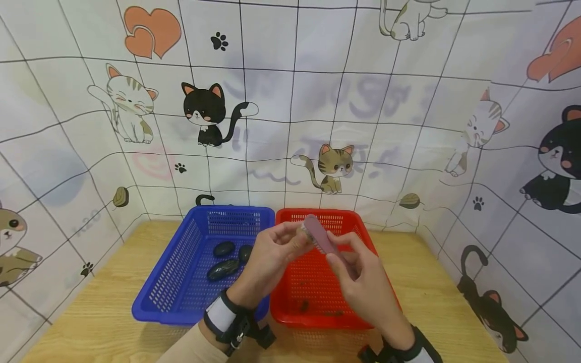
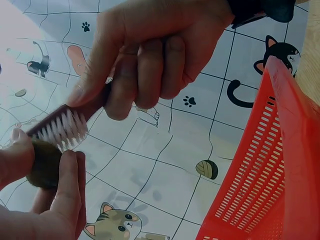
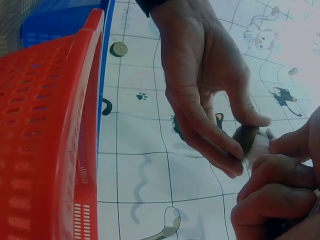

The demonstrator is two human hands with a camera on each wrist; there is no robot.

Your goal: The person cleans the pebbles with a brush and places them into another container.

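My left hand holds a small, rounded, dark olive-brown thing between thumb and fingertips. In the head view that thing is mostly hidden behind fingers and brush. A scrubbing brush with a mauve handle is gripped by my right hand, thumb along its back. White bristles lie against the top of the dark thing in the left wrist view. Both hands are raised above the red basket, close together.
A blue basket stands left of the red one, with several dark, glossy oval pieces inside. Small dark bits lie on the red basket's floor. Both stand on a wooden table before a cat-printed cloth.
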